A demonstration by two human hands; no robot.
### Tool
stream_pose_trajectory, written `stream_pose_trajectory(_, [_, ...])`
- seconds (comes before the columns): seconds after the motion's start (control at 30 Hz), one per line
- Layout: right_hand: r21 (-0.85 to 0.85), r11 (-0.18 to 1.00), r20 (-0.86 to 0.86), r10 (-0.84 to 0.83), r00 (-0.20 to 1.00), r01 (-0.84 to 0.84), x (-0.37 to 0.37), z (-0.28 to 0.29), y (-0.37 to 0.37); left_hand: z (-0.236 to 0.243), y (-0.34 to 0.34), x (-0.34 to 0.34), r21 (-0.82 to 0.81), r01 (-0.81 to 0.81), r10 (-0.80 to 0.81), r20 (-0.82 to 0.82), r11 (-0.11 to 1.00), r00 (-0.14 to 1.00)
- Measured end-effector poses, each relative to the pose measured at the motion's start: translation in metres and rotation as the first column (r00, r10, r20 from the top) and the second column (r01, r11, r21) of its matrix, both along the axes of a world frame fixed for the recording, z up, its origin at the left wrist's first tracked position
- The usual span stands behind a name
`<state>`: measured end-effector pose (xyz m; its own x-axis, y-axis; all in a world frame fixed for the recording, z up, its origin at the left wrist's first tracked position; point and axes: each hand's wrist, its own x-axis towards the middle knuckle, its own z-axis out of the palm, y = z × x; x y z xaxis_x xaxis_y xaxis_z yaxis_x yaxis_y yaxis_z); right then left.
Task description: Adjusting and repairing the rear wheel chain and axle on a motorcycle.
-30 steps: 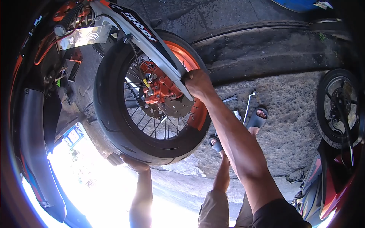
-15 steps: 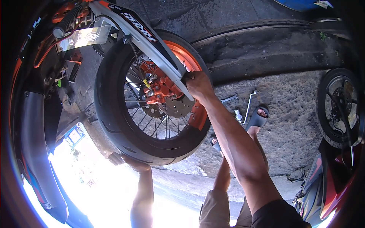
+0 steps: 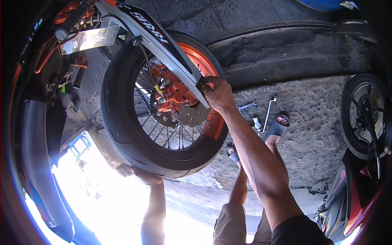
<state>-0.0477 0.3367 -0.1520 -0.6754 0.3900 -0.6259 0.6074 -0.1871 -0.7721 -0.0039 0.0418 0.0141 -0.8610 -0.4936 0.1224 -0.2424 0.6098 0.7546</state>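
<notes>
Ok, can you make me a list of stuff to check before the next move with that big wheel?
1. Left hand on the tyre: ok, it touches the lower edge.
2. Right hand at the grey arm: ok, it is at the arm's end.
3. What the right hand's fingers hold: cannot tell, the hand hides it.
4. Tools out from underfoot: not ok, a spanner and a bent bar lie on the ground near one foot.
5. Toes covered: not ok, the sandals are open.
6. Gloves on: not ok, both hands are bare.
</notes>
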Motion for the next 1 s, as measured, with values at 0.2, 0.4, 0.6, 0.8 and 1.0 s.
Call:
stream_pose_trajectory(0.2, [-0.004,1.0,-0.048,-0.023,0.999,0.023,-0.001,0.001,0.0,-0.003,-0.025,0.002,0.052,0.021,-0.025,0.075,0.998,0.997])
stream_pose_trajectory(0.4, [-0.063,0.998,0.016,0.008,1.0,-0.007,-0.009,-0.009,-0.005,-0.011,-0.046,0.008,0.096,0.123,-0.124,-0.002,0.988,0.992])
stream_pose_trajectory(0.6, [-0.316,0.923,0.033,-0.221,0.975,0.22,-0.013,-0.015,-0.018,-0.009,-0.068,0.009,-0.52,0.354,-0.33,0.141,0.777,0.933])
stream_pose_trajectory(0.8, [-0.16,0.959,-0.015,-0.24,0.971,0.235,-0.009,-0.008,-0.019,-0.012,-0.06,0.009,-0.223,0.197,-0.185,0.075,0.955,0.98])
stream_pose_trajectory(1.0, [-0.29,0.946,-0.004,-0.155,0.988,0.147,-0.007,-0.014,-0.011,-0.002,-0.03,0.003,-0.059,0.068,-0.061,0.111,0.996,0.992])
